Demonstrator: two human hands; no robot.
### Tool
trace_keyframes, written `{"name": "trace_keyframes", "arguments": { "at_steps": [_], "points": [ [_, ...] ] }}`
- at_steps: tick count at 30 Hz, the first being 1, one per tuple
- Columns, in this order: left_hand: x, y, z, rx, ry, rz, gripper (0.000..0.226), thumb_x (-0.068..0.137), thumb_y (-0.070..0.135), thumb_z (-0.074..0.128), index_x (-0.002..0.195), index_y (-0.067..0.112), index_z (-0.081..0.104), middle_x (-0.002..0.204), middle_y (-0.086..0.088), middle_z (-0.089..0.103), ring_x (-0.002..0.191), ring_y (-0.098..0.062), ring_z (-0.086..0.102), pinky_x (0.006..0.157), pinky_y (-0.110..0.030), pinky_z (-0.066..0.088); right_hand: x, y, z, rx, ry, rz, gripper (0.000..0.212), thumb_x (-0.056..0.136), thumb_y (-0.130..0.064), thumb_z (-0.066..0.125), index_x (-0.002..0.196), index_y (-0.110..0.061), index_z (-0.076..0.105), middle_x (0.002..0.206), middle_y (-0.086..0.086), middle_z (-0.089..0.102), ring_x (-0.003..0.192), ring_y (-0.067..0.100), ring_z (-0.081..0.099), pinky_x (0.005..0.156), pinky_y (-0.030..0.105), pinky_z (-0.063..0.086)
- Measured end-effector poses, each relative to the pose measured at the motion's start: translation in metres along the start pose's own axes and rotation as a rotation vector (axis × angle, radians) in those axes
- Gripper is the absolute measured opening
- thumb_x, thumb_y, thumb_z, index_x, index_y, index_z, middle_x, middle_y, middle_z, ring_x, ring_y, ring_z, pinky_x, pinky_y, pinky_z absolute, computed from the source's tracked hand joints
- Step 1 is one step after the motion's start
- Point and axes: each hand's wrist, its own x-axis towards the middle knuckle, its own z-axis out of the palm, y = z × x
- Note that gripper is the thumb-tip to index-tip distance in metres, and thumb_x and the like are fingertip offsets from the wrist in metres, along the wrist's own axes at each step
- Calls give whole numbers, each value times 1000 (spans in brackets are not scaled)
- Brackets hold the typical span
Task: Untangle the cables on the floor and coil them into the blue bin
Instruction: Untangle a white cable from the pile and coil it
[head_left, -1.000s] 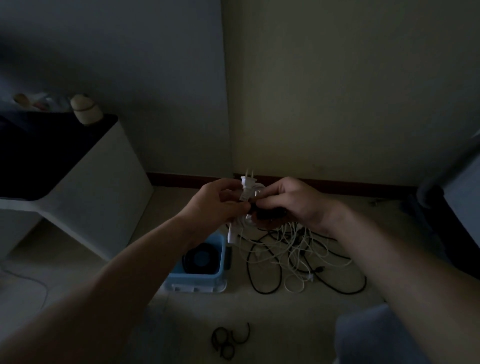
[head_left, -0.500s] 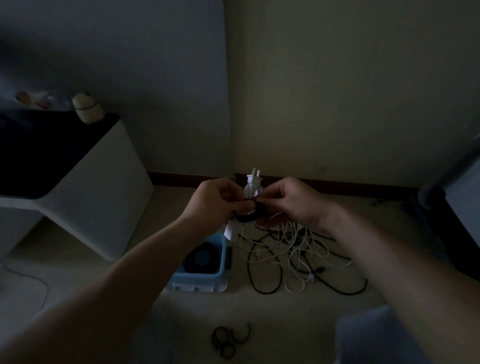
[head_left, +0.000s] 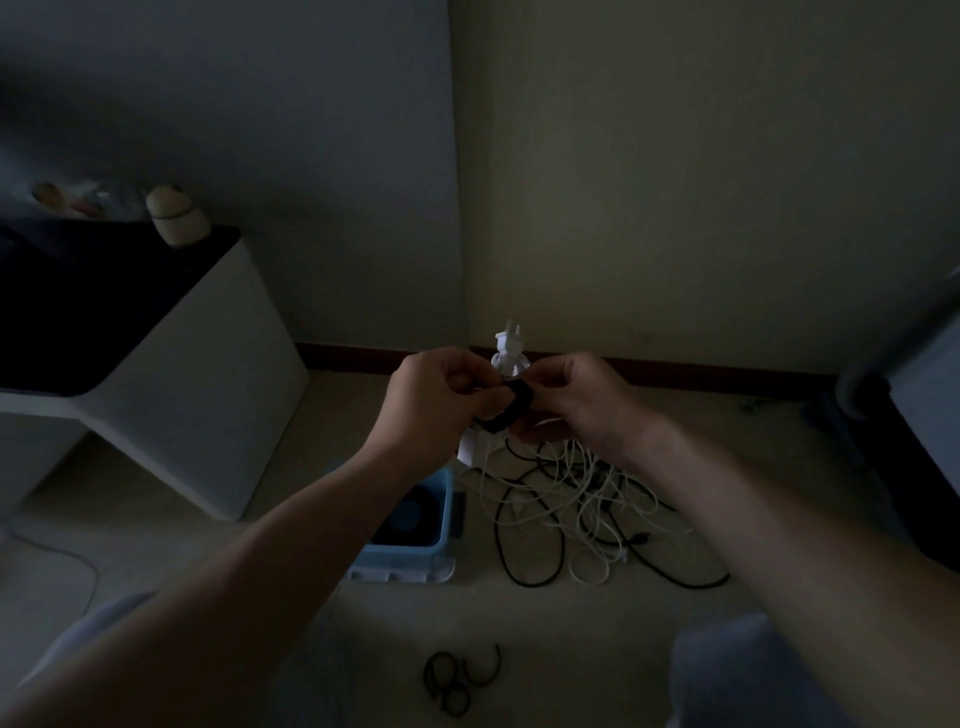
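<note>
At frame centre, the left hand (head_left: 435, 402) and the right hand (head_left: 579, 402) both pinched a black loop-shaped strap (head_left: 511, 410) with curled fingers, just below a white two-prong plug (head_left: 509, 344). The tangled white and black cables (head_left: 576, 512) lay on the floor below, just right of the blue plastic bin (head_left: 405, 555).

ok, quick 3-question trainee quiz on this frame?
1. The left hand and right hand hold: A) scissors B) a white cable and black strap C) nothing.
2. True or false: the bin is empty.
3. In the picture, on which side of the bin does the tangle lie?
Key: 1 B. 2 False: a black coil lies inside. 3 Its right.
</note>
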Motion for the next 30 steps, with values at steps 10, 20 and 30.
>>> {"name": "trace_keyframes", "arguments": {
  "at_steps": [10, 20, 30],
  "points": [
    [2, -1, 4, -13, -42, 14, 27, 79, 16, 82, 103, 11, 70, 86, -2, 77, 75, -13, 74, 64, -23, 56, -2, 4, 3, 9, 75, -24, 18, 94, -21, 66, 90, -4, 71, 76, 12, 70, 66, 19, 68, 60, 29, 57],
    [6, -6, 10, 123, 36, 7, 15, 96, 20, 61, 91, 15, 74, 80, 1, 75, 77, -14, 71, 79, -46, 59, 1, 6, 2, -30, 128, -18, 14, 95, -19, 65, 86, -10, 72, 70, 6, 71, 61, 15, 68, 52, 24, 52],
    [6, -6, 12, 16, 79, -23, 23, 93, 10, 62, 78, 23, 73, 76, -6, 75, 79, -26, 73, 82, -53, 58, 0, 3, 5, -57, 146, -21, 12, 97, -20, 63, 91, -16, 72, 71, 1, 73, 64, 11, 69, 57, 23, 55]
  ]
}}
